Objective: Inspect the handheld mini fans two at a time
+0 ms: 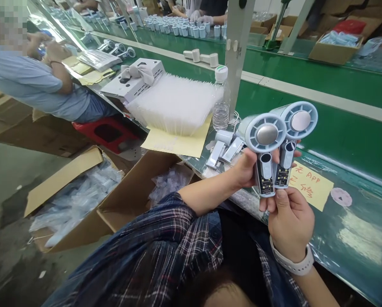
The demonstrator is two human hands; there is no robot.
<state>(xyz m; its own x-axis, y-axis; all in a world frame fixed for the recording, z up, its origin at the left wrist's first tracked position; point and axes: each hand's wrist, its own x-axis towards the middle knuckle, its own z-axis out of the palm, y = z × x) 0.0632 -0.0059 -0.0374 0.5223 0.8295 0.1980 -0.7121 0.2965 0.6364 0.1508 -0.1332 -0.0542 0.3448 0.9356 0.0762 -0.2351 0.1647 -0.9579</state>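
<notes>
Two light-blue handheld fans sit side by side in front of me, the nearer fan (266, 134) and the farther fan (298, 121). Both have silver round centres, and their handles are uncovered, showing dark circuit boards. My left hand (247, 168) is closed around the handles from the left, its fingers partly hidden behind them. My right hand (290, 213), with a pale band on the wrist, pinches the lower ends of the handles between thumb and fingers. Just left of the fans, several silvery-blue handle covers (215, 154) lie on the table.
A water bottle (221, 100) stands beside a pile of clear, thin plastic pieces (178, 102) on yellow paper (175, 143). A handwritten yellow note (309, 183) lies right of my hands. Open cartons (69, 200) of bagged parts stand at left. A co-worker (44, 81) sits farther left.
</notes>
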